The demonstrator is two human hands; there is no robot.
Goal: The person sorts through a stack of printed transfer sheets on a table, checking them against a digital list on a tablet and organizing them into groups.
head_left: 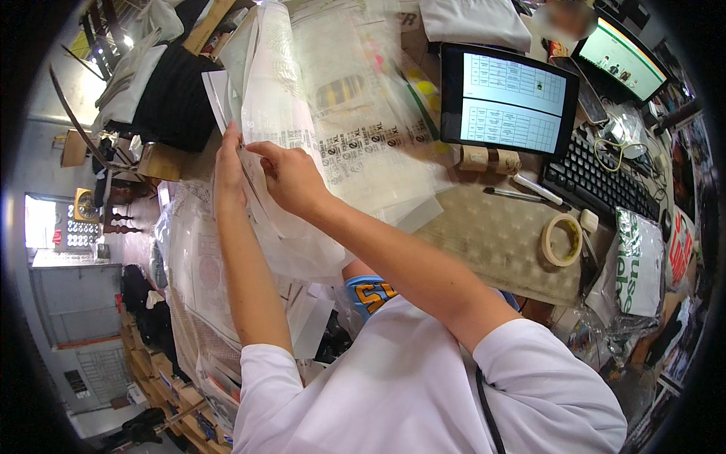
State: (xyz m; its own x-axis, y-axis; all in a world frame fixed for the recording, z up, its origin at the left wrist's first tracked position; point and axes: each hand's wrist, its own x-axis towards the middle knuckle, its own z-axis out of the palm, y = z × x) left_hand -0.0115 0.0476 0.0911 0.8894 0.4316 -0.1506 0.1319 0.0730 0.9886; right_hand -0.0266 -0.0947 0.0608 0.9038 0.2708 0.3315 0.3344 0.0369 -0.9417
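A pile of translucent plastic sheets (370, 98) with dark printing lies across the table's left side, its near part hanging over the edge. My left hand (229, 172) is closed along the left edge of these sheets, fingers pointing away from me and thumb side inward. My right hand (291, 178) reaches across to the same edge. Its index finger stretches toward the left fingertips while the other fingers curl in, pinching the edge of a plastic sheet. White paper (219, 94) sticks out just beyond the left hand. What lies between the fingers is partly hidden.
On the right are a tablet (510, 98), a black keyboard (601, 178), pens (525, 197), a roll of tape (561, 240) and a bagged package (637, 265). A lit monitor (624, 57) stands behind. Dark folded cloth (170, 98) is piled far left.
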